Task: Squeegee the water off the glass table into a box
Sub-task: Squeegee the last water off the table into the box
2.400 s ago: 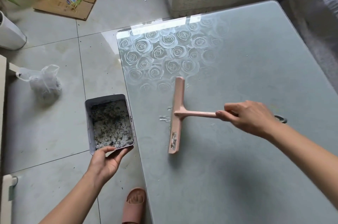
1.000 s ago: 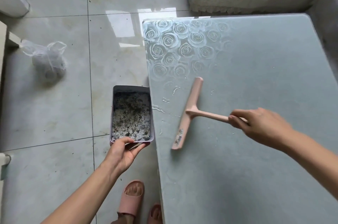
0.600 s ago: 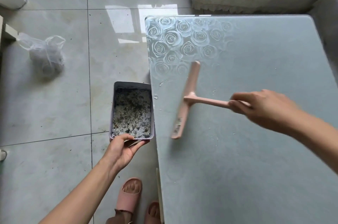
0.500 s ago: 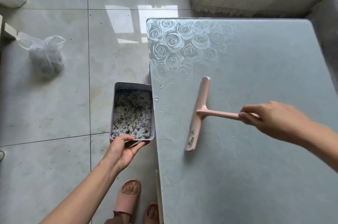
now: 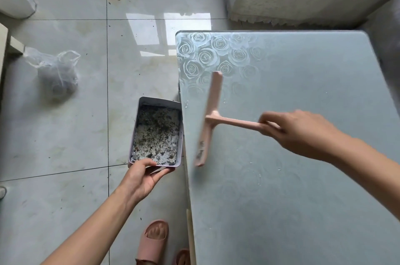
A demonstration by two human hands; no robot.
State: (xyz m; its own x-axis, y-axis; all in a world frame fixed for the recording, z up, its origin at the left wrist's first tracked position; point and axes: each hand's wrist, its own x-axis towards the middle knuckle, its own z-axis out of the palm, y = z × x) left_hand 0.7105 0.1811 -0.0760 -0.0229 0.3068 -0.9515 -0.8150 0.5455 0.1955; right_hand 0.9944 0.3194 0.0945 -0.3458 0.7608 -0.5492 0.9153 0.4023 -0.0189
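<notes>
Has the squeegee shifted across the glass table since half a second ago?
Yes. The squeegee now sits nearer the glass table's left edge, where the box is held, and its far tip now overlaps the rose pattern.

My right hand (image 5: 303, 132) has swept the squeegee (image 5: 211, 117) leftward in the last half second. Its blade now stands just short of the glass table's (image 5: 281, 199) edge, close to the box (image 5: 159, 101) my left hand (image 5: 142, 178) holds. The box, earlier apart from that edge, now sits against it. The small puddle ahead of the blade has shrunk to a few drops (image 5: 186, 104).
</notes>
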